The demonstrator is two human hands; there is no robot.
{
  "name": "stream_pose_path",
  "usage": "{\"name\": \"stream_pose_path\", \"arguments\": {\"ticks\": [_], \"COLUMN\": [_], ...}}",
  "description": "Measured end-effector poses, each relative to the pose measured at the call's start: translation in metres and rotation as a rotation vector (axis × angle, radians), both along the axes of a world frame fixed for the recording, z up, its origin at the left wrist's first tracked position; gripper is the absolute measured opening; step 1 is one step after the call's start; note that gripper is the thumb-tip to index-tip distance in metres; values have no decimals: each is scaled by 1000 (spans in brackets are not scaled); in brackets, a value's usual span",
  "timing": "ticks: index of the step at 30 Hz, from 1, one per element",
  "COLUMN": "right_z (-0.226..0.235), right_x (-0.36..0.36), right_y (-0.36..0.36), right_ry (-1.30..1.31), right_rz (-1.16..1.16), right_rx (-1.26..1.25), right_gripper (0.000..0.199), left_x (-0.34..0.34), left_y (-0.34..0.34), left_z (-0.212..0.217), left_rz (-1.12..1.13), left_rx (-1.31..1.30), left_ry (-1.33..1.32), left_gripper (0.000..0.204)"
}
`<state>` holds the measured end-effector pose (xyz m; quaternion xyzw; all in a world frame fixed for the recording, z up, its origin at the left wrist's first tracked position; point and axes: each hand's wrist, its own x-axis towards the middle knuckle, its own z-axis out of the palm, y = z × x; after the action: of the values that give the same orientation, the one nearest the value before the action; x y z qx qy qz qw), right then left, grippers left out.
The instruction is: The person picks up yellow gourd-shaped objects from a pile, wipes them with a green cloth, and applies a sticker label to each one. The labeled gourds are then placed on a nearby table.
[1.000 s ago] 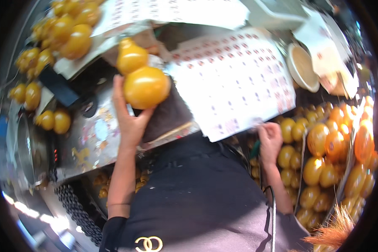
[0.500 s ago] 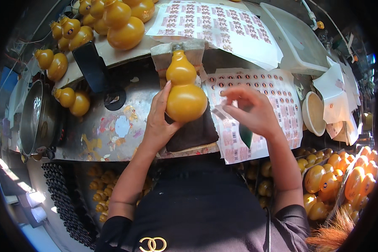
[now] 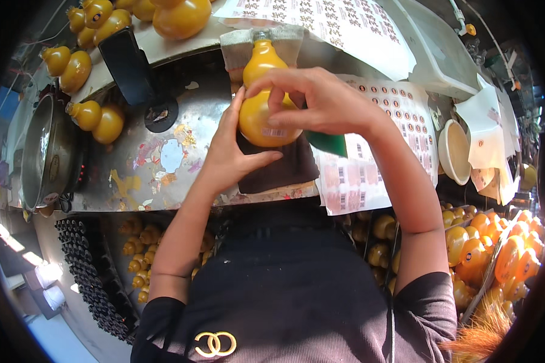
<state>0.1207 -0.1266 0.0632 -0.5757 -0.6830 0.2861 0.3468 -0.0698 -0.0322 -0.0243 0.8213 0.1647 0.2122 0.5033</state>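
**Two hands on a yellow gourd bottle over a worn metal worktop**

The left hand [image 3: 233,154] cups the yellow gourd-shaped bottle [image 3: 261,97] from below and the side, its fingers closed around the lower bulb; the right hand [image 3: 321,100] lies over the front of the same bottle, fingers bent and pressed against it, just above a small pale label on the bulb; the bottle stands upright, above a dark brown cloth [image 3: 281,166] that lies on the worktop [image 3: 157,163]; a green thing shows under the right wrist, too hidden to tell what it is.

The worktop is dull sheet metal, patched with scraps of old stickers and paint; a black stand [image 3: 133,69] rises from a round base on it; more yellow bottles [image 3: 94,118] lie at its left part and along the far edge; sheets of small round stickers [image 3: 393,115] spread to the right, with a white bowl [image 3: 454,151] beside them; a large steel pot [image 3: 45,151] sits at the far left; below the worktop's near edge, rows of black caps [image 3: 94,266] lie at the left and a heap of orange and yellow bottles [image 3: 496,248] at the right; bright daylight falls across the scene.
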Motion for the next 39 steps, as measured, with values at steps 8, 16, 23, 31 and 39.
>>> {"name": "stream_pose_path", "arguments": {"ticks": [8,16,23,31,39], "right_z": [-19,-61,-67,-71,-77], "right_x": [-6,-28,-30,-33,-34], "right_y": [-1,-43,-45,-49,-46], "right_ry": [-52,366,378,379,387], "right_rz": [-500,-730,-724,-715,-741], "right_rx": [242,-177,-162,-167,-151], "right_gripper": [48,79,84,87,90], "left_x": [7,7,5,5,5], "left_y": [3,9,9,8,5], "left_z": [15,12,11,8,8], "left_rz": [15,-41,-19,-32,-32], "left_rx": [-710,-661,-646,-627,-622], "left_ry": [-129,-92,-74,-75,-87], "left_gripper": [79,86,83,83,82]}}
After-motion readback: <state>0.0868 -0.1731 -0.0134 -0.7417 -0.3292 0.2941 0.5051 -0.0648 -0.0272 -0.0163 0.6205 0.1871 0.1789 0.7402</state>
